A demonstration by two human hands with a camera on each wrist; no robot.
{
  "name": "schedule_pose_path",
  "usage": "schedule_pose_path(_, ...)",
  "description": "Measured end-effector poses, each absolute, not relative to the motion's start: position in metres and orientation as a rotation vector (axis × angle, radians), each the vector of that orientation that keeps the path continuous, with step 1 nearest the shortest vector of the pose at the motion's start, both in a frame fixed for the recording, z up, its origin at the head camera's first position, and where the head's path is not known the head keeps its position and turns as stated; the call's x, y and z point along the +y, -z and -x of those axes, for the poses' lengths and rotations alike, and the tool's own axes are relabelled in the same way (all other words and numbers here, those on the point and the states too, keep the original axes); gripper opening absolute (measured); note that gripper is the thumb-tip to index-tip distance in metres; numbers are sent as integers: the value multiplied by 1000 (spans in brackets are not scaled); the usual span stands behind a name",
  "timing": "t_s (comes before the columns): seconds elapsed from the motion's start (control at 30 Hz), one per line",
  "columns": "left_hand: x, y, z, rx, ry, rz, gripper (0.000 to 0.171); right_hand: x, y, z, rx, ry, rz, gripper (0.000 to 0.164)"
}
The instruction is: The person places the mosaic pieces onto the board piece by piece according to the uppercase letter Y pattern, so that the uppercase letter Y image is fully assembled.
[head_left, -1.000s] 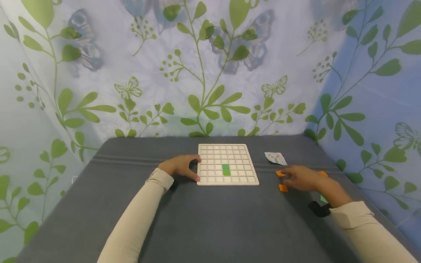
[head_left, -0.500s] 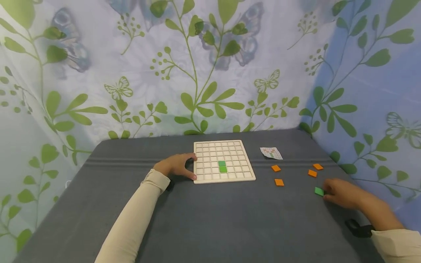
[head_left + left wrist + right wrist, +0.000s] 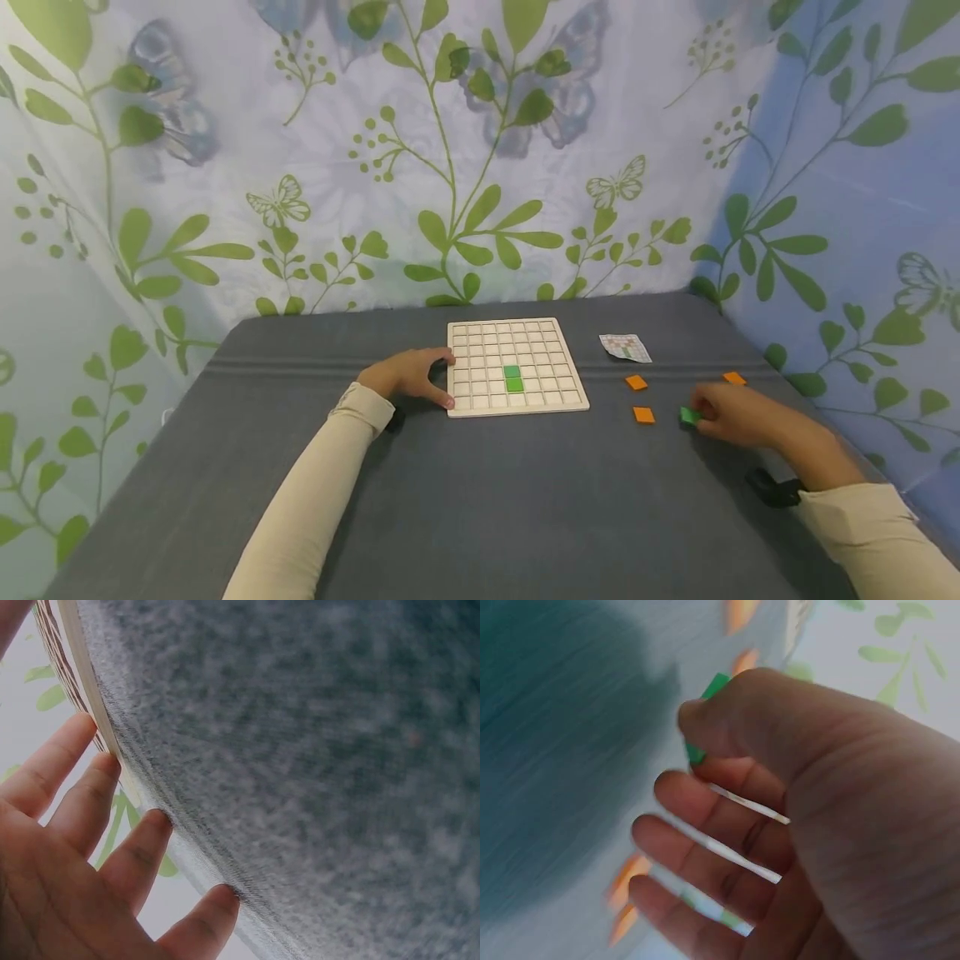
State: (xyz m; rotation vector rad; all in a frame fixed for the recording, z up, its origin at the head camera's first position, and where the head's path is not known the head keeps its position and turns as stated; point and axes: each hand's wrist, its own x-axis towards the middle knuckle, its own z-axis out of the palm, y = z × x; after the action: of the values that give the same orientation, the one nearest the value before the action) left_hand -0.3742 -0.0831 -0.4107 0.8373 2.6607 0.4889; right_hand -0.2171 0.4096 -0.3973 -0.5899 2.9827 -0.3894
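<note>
A pale wooden grid board (image 3: 480,340) lies on the grey table, with two green square tiles set in its cells, a darker one (image 3: 512,372) right behind a brighter one (image 3: 514,385). My left hand (image 3: 408,375) rests at the board's left side, thumb and fingertips touching its edge. In the left wrist view, the fingers (image 3: 82,795) extend fairly straight toward that edge (image 3: 88,682). Over the table to the right, my right hand (image 3: 738,414) pinches a green square tile (image 3: 687,416). The right wrist view shows the thumb across this green tile (image 3: 715,686), other fingers spread behind it.
Two orange tiles, one farther (image 3: 636,382) and one nearer (image 3: 643,415), lie between the board and my right hand. Another orange tile (image 3: 734,378) shows behind that hand. A small printed grid card (image 3: 626,347) lies right of the board. Patterned cloth (image 3: 480,167) hangs behind the table.
My right hand went from beside the orange tiles to the green tile at the far right, pinched it, and carried it back leftward. The left hand has stayed at the board.
</note>
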Motion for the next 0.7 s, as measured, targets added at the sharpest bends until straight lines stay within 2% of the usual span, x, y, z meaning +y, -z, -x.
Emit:
schedule_pose_path(0.23,-81,419,375,2638,-510,-838,88,300,368,282,2868,423,776,12)
schedule_pose_path(0.4,-72,415,374,2641,-480,-831,87,240,372,332,2832,381,814,14)
schedule_pose_path(0.53,-66,410,373,2645,-420,-814,88,217,378,356,2819,305,736,13)
schedule_pose_path(0.7,-62,402,376,2658,-381,-798,88,211,380,369,2845,296,657,19)
